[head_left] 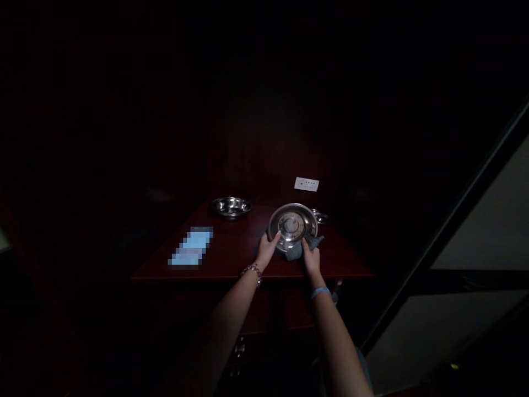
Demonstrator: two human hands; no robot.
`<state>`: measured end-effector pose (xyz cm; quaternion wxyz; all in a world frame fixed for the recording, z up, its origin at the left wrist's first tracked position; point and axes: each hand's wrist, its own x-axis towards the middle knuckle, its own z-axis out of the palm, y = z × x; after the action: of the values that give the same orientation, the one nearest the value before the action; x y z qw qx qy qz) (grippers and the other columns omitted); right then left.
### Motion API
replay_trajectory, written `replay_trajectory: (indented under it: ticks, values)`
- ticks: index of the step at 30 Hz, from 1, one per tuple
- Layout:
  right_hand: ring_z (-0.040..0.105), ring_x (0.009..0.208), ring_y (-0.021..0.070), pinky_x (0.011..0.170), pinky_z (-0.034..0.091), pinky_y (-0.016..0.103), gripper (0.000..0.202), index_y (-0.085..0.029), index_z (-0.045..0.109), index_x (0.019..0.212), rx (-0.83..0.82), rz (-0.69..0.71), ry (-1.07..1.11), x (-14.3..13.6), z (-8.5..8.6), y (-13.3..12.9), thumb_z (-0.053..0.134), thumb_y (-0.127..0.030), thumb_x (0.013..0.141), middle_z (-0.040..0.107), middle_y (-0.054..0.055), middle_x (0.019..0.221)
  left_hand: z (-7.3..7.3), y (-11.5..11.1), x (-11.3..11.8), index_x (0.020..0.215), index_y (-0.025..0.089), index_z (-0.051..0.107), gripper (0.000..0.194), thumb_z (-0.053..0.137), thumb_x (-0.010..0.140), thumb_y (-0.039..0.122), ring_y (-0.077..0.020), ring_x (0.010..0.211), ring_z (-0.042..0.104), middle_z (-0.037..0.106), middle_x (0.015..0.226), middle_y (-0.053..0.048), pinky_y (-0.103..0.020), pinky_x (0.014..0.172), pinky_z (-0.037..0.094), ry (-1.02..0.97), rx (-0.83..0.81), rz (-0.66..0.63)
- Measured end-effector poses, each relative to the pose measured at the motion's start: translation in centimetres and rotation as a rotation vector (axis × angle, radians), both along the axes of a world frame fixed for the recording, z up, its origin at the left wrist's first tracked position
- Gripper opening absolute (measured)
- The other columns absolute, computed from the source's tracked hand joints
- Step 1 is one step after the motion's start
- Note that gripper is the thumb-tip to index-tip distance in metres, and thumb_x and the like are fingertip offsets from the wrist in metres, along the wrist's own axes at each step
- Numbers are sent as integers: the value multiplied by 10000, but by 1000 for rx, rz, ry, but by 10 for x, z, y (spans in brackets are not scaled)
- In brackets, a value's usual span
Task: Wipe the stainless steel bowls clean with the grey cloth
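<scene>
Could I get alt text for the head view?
A person's left hand and right hand hold a metal dish over a reddish surface, the right also gripping a grey cloth. A metal bowl stands farther back to the left.

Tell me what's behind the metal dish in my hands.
Behind the metal dish, part of another shiny metal piece peeks out on the right; the rest is covered, so its full shape can't be seen. Farther back is a white socket plate, in plain view.
</scene>
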<state>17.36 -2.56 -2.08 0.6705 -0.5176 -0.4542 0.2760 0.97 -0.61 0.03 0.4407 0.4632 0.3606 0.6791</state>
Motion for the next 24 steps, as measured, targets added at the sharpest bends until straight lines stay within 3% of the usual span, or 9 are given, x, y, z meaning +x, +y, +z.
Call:
replay_trajectory:
  ticks: [3,9,24]
  values:
    - [763,1056,328,928,572,376,555,-93,775,1017,0,-9,6,1,-1,0,668,-591,797,801,187,1076,-5,3,2,1088,136,709,413,856,733,288,-259,1092,731,780,1164,-144,-406,1037,530,46,12,-72]
    - [762,1058,322,919,578,365,552,-92,774,1031,16,-8,24,1,1,-1,680,-583,796,807,178,1050,-8,4,1,1082,120,709,437,857,678,198,-269,1082,738,785,1153,-155,-400,1033,530,120,25,-74]
    - [764,1064,314,909,579,360,592,-87,761,1067,-6,-5,-7,1,-1,1,649,-606,804,792,196,1101,-10,7,0,1099,122,701,452,841,678,207,-276,1106,732,777,1179,-159,-409,1031,530,128,32,-80]
